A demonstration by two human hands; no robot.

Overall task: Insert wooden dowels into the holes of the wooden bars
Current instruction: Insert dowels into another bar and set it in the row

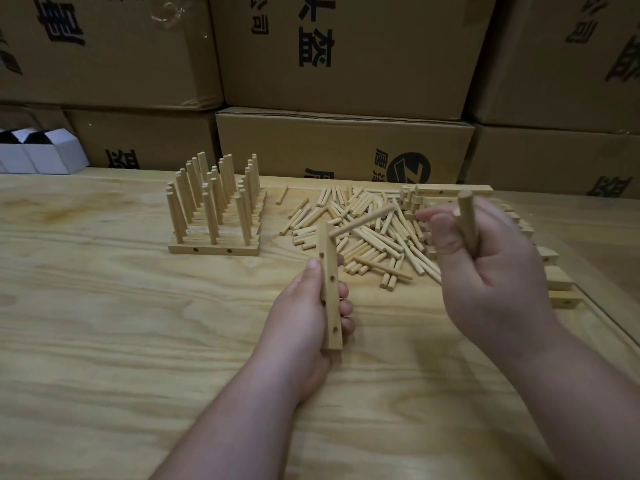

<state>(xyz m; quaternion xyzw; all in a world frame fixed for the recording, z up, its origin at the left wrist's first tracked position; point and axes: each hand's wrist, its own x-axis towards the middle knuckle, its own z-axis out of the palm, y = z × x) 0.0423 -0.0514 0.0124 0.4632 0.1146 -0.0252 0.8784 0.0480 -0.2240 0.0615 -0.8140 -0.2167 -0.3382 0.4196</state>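
Observation:
My left hand (308, 306) grips a wooden bar (330, 289) upright above the table, its row of holes facing me. One dowel (363, 221) sticks out of the bar's top hole, slanting up to the right. My right hand (485, 265), to the right and slightly higher, holds another dowel (467, 223) upright between its curled fingers, apart from the bar. A loose pile of dowels (363, 233) lies on the table behind both hands.
Several finished bars with standing dowels (214, 209) sit in rows at the back left. Bare bars (554, 282) are stacked at the right behind my right hand. Cardboard boxes (346, 64) wall off the back of the wooden table (138, 323). Small white boxes (41, 154) stand far left.

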